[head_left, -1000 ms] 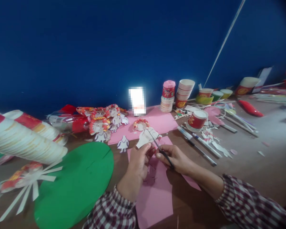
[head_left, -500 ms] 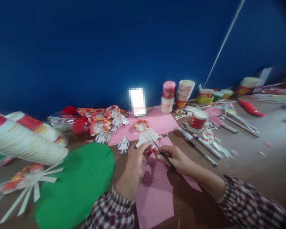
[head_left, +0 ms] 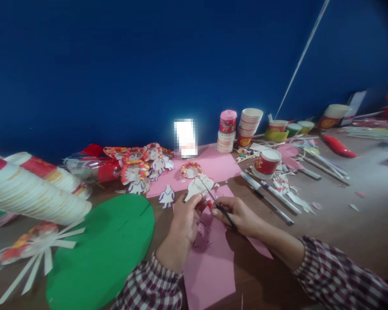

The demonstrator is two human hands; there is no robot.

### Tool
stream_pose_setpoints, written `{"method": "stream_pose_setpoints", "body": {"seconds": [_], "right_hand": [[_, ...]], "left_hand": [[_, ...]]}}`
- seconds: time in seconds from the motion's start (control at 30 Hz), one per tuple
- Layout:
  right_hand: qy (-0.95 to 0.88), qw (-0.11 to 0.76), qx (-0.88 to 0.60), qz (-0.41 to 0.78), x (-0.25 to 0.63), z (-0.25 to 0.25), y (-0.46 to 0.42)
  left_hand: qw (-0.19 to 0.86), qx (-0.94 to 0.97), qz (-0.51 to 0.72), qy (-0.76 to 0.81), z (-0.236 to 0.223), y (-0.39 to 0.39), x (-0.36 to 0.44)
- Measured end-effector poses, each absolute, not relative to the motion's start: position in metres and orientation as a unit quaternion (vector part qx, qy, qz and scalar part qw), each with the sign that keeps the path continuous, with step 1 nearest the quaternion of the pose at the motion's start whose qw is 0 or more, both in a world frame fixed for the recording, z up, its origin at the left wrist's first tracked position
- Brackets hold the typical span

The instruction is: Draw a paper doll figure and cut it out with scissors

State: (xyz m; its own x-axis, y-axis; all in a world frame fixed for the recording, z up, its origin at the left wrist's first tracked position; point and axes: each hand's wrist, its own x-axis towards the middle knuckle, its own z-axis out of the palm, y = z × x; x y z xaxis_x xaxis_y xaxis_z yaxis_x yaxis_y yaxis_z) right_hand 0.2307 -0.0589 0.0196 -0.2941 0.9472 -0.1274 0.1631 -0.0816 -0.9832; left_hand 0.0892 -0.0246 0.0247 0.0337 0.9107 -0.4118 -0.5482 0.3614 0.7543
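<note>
My left hand pinches a white paper cutout and holds it up over a pink sheet on the brown table. My right hand is closed on a pair of black-handled scissors. Their blades point up and left into the lower edge of the cutout. Small paper snippets lie on the pink sheet under both hands. A finished paper figure lies just left of my left hand.
A green paper disc lies at the front left, with stacked paper cups on their side beyond it. Decorated paper figures, cup stacks, a red cup and pens crowd the back and right.
Both hands stay in place over the pink sheet. The scissors work slightly along the cutout's edge, and more snippets lie on the sheet.
</note>
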Motion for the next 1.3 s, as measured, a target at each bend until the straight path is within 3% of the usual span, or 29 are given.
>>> {"method": "stream_pose_setpoints", "body": {"seconds": [1.3], "right_hand": [[-0.566, 0.375, -0.478, 0.557, 0.228, 0.018, -0.059]], "left_hand": [[0.72, 0.189, 0.51, 0.431, 0.018, -0.024, 0.089]]}}
